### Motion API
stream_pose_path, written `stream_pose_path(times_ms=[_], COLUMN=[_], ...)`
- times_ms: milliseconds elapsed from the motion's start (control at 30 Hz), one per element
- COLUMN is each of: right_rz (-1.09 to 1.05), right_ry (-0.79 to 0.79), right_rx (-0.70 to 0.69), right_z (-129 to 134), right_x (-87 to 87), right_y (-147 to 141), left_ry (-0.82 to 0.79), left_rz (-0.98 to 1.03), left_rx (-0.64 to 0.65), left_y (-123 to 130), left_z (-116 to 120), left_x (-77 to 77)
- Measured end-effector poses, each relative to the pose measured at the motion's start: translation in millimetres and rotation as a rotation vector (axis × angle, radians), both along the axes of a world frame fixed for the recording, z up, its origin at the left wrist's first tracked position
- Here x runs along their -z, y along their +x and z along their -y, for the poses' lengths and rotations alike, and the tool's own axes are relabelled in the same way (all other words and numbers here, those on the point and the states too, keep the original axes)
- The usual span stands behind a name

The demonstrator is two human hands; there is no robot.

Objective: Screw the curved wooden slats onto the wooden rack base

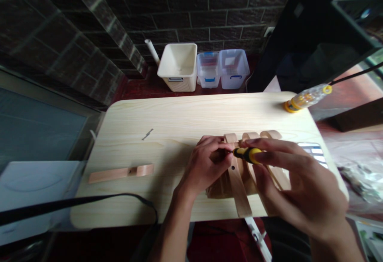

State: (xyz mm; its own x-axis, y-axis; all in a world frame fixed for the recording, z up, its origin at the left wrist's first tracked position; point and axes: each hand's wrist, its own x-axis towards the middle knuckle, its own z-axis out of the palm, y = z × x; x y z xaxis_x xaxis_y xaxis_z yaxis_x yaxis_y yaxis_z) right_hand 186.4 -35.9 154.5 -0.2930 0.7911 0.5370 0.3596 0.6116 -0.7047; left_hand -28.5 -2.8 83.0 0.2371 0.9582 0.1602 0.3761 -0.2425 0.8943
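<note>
- Dark brick wall up front, and below it a pale wood-grain surface (pixel 167 118) where everything's happening.
- Yellow-and-black screwdriver (pixel 247 155) sits right over the bent wood strips (pixel 239 186), up toward their top edge, with the tip pointing left at the left hand.
- Right hand (pixel 299 186) has it, fingers (pixel 275 146) wrapped firmly around the handle.
- Left hand (pixel 203 166) is right by the tip, fingers (pixel 209 142) curled and pinched together. Can't tell if they're clamped on something tiny in there, the view's blocked.
- Bent wood strips are a bunch of looped pieces stacked side by side, sitting toward the right of the surface, and the front strip has a round hole (pixel 232 167) just under the left hand.
- Loose wood strip (pixel 121 173) lies flat over on the left, well apart from the hands.
- Little metal screw (pixel 147 134) lies alone between that strip and the far edge, tilted.
- Shiny flat thing (pixel 312 153) is half under the right hand, maybe a phone, hard to say.
- Clear-and-yellow handle (pixel 308 98) sits on the far right corner.
- Past the surface: cream bin (pixel 178 67), two clear tubs (pixel 208 70) (pixel 234 68) against the wall, and a white tube (pixel 152 52) leaning beside them.
</note>
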Motion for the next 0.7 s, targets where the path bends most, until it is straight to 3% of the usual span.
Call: stream_pose_path(times_ms=[700], right_rz=[-0.003], right_ry=[-0.009], right_rx=[0.012], right_z=[2.7], right_x=[3.2], right_y=[1.0], left_ry=[0.014], left_rz=[-0.005], left_rx=[-0.003], left_y=[0.1], left_z=[0.4], left_x=[-0.5])
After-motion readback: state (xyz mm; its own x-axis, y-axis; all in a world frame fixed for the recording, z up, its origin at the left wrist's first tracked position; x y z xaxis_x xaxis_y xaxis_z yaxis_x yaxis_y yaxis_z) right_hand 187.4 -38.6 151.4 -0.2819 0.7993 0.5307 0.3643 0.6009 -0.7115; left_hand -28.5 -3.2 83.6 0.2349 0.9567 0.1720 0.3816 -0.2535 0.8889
